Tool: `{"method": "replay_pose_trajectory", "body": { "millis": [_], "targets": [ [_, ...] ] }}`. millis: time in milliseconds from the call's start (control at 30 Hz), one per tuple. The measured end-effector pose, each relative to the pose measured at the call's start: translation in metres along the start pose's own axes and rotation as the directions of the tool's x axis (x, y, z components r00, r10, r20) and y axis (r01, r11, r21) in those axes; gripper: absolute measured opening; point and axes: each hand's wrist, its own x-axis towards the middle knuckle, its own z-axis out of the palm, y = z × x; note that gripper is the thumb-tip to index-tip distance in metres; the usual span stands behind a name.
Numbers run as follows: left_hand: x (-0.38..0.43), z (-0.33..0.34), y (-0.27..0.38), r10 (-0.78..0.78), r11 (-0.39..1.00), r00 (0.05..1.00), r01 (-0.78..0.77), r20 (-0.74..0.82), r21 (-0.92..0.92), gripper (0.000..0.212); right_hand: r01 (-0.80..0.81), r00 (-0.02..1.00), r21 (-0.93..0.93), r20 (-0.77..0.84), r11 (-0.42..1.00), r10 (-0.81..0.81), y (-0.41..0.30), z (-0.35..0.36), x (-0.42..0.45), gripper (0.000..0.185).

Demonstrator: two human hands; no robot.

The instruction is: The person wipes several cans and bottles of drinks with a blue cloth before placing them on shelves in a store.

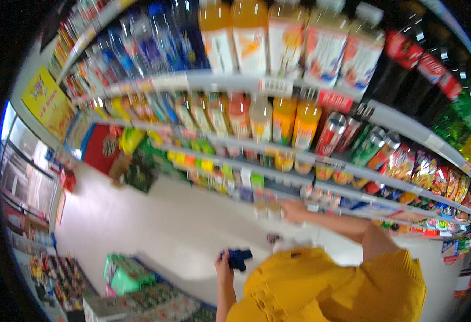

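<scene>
My left hand grips a bunched dark blue cloth low in front of my body. My right arm stretches towards the lower part of a drinks shelf. At the end of it, my right hand is beside some pale, blurred containers. Whether the fingers hold one of them or only come close cannot be made out. Juice bottles fill the row above, with red cans to their right.
Bagged snacks line the right of the shelving. Pale floor runs left towards a glass door. A green package sits by stacked cartons at lower left. Dark crates stand at the shelf's far end.
</scene>
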Motion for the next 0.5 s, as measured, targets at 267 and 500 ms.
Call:
{"method": "replay_pose_trajectory", "body": {
  "millis": [267,500],
  "targets": [
    [-0.053,-0.054,-0.035,0.027,0.999,0.936,-0.032,-0.352,-0.008,0.024,-0.077,0.997,-0.072,0.004,0.994,0.078,0.058,0.037,0.049,0.049],
    [-0.104,-0.061,-0.06,0.062,0.994,0.832,-0.003,-0.551,0.107,0.022,-0.01,0.997,-0.039,-0.079,0.999,0.007,0.093,0.053,0.074,0.049]
  ]
}}
